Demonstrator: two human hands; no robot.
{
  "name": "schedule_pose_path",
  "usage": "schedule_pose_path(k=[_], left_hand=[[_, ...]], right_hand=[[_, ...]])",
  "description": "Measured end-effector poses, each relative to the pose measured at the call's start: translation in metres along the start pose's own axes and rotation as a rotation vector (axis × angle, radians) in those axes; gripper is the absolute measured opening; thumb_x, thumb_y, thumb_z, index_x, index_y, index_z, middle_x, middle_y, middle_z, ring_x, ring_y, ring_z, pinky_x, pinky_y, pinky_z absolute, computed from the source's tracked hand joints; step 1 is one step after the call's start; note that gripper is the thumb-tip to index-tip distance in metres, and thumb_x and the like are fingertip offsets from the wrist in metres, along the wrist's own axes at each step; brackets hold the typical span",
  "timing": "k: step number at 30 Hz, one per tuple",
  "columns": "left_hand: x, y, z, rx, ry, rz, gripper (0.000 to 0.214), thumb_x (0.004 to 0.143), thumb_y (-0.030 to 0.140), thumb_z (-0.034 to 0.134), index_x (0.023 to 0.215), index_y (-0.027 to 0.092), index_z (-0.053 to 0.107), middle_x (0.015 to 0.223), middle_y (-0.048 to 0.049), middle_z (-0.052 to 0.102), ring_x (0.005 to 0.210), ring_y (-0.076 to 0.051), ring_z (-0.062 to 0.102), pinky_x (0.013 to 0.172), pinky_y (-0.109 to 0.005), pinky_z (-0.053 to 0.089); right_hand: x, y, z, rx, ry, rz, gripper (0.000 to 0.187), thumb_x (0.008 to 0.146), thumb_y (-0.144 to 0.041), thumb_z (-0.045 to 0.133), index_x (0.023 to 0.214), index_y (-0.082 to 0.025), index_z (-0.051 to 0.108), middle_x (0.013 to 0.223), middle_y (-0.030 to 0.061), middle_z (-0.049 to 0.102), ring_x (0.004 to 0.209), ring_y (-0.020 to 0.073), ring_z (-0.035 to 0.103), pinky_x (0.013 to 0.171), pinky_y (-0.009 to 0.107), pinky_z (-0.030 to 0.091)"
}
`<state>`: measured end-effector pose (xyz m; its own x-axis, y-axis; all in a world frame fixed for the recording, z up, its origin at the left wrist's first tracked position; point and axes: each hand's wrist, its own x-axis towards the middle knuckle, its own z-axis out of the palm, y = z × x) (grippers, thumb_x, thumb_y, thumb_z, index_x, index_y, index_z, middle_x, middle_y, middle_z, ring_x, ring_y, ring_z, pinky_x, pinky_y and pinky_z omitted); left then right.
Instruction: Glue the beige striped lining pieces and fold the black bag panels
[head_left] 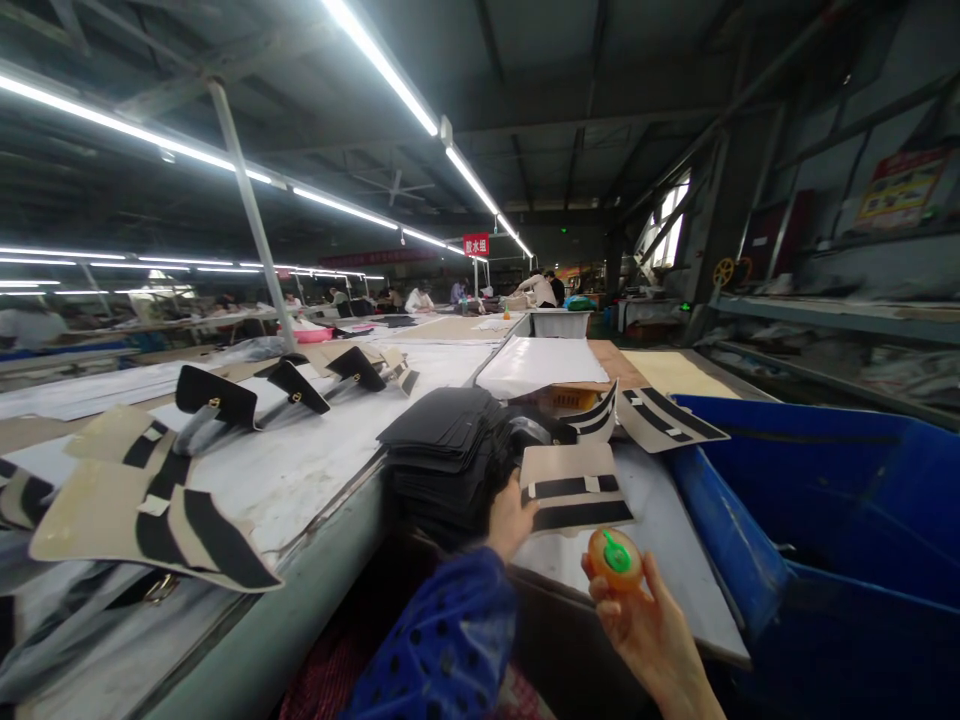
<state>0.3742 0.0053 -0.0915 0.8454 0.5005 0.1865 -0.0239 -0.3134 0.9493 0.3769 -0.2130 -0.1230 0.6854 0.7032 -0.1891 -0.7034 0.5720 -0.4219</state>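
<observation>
My left hand (512,515), in a blue dotted sleeve, is closed at the left edge of a beige panel with black strips (566,472). Some of its fingers are hidden behind the panel. A small white tab sits on the upper strip. Just left of this hand rises a tall stack of black sheets (442,440). My right hand (652,630) is wrapped round an orange rounded bottle (606,572) with a green cap (617,552), held below the panel's lower right corner. Two more striped panels (664,415) lie beyond, curled and tilted.
On the left, a long white-covered table (337,420) bears several striped beige panels (135,520) and black flaps with gold clasps (217,395). A large blue bin (840,480) stands close on my right. People (540,288) are at work far back.
</observation>
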Motion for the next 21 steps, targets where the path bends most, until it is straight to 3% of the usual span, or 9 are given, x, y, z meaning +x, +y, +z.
schedule_pose_path(k=[3, 9, 13, 18, 21], left_hand=[[-0.015, -0.003, 0.001, -0.018, -0.009, -0.01, 0.022, 0.094, 0.029, 0.069, 0.113, 0.02, 0.068, 0.123, -0.0079, 0.068, 0.114, -0.026, 0.065, 0.103, -0.05, 0.049], [-0.058, -0.014, -0.003, -0.163, 0.048, -0.041, 0.025, 0.092, 0.025, 0.07, 0.116, 0.019, 0.067, 0.126, -0.0083, 0.067, 0.117, -0.026, 0.062, 0.106, -0.052, 0.047], [-0.057, -0.018, -0.002, -0.292, 0.084, -0.124, 0.024, 0.093, 0.026, 0.069, 0.117, 0.019, 0.067, 0.135, -0.0095, 0.062, 0.125, -0.028, 0.058, 0.108, -0.053, 0.045], [-0.061, -0.013, -0.009, -0.47, 0.021, -0.28, 0.022, 0.095, 0.029, 0.067, 0.112, 0.015, 0.067, 0.117, -0.008, 0.07, 0.107, -0.024, 0.067, 0.097, -0.049, 0.053], [-0.072, -0.005, -0.016, -0.579, 0.015, -0.355, 0.021, 0.096, 0.03, 0.066, 0.111, 0.015, 0.067, 0.116, -0.0078, 0.071, 0.103, -0.023, 0.069, 0.093, -0.046, 0.056]], right_hand=[[-0.002, -0.003, -0.003, 0.008, 0.015, -0.038, 0.051, 0.066, -0.039, 0.093, 0.106, -0.014, 0.074, 0.103, 0.0133, 0.077, 0.075, 0.0152, 0.071, 0.057, 0.018, 0.057], [0.0, -0.003, -0.009, 0.014, 0.058, -0.126, 0.044, 0.073, -0.037, 0.089, 0.109, -0.018, 0.071, 0.101, 0.0079, 0.077, 0.076, 0.0161, 0.072, 0.059, 0.021, 0.06], [0.002, 0.0, -0.007, -0.01, 0.072, -0.149, 0.04, 0.074, -0.037, 0.088, 0.105, -0.02, 0.071, 0.096, 0.0049, 0.077, 0.075, 0.0156, 0.073, 0.059, 0.02, 0.061], [0.002, -0.004, 0.003, -0.047, 0.051, -0.205, 0.047, 0.072, -0.038, 0.089, 0.111, -0.02, 0.069, 0.112, 0.0075, 0.075, 0.097, 0.0215, 0.075, 0.073, 0.024, 0.065], [0.004, -0.006, 0.015, -0.071, 0.03, -0.294, 0.053, 0.071, -0.034, 0.09, 0.118, -0.026, 0.065, 0.115, 0.0026, 0.074, 0.099, 0.0196, 0.074, 0.08, 0.027, 0.065]])
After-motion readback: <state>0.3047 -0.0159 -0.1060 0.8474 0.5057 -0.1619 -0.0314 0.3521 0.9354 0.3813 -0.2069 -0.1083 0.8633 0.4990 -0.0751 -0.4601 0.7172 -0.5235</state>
